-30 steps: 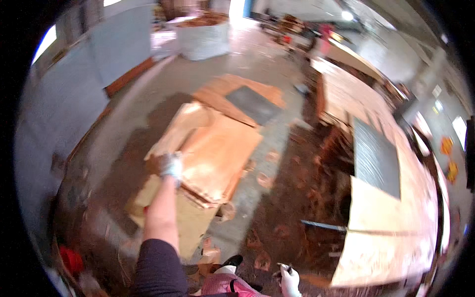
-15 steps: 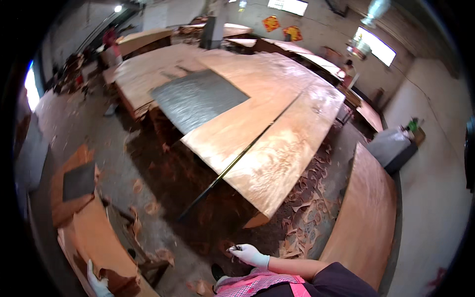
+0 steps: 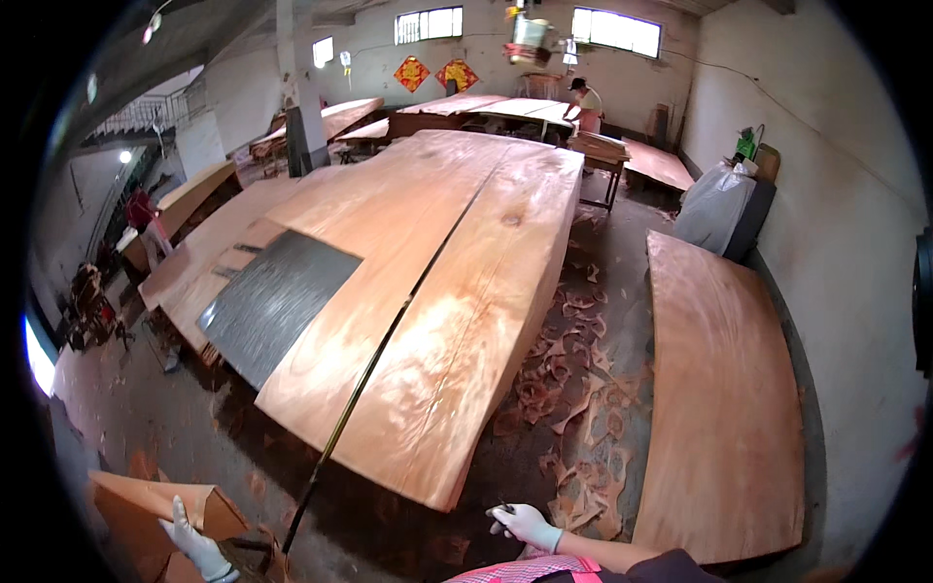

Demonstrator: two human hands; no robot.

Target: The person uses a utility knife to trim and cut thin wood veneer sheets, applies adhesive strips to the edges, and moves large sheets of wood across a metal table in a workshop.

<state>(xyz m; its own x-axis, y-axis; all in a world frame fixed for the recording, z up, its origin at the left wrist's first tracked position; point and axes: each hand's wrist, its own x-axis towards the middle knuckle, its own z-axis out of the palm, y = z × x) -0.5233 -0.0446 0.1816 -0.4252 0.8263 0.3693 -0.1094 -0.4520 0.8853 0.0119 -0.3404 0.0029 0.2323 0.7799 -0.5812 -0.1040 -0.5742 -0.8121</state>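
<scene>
In a white glove, my left hand (image 3: 197, 546) is at the lower left with thumb and fingers apart. It lies against a bent sheet of brown wood veneer (image 3: 151, 497), whose right end curls up beside it. My right hand (image 3: 528, 526), also gloved in white, is low in front of my body. Its fingers are closed around a small dark tool (image 3: 505, 507), too small to name exactly. Ahead lies a broad stack of veneer sheets (image 3: 466, 321) with a long thin dark rod (image 3: 374, 374) across it, its near end jutting past the stack toward my left hand.
A dark grey rectangular sheet (image 3: 282, 301) lies on the stack's left part. Curled veneer scraps (image 3: 583, 389) litter the floor to the right. Beyond them a long veneer panel (image 3: 719, 408) lies by the wall. Another person (image 3: 587, 105) works at a far table.
My view has turned, with the far wall and the right side showing more. My left hand's fingers have spread, and the veneer beside it now looks bent. The right hand keeps its grip.
</scene>
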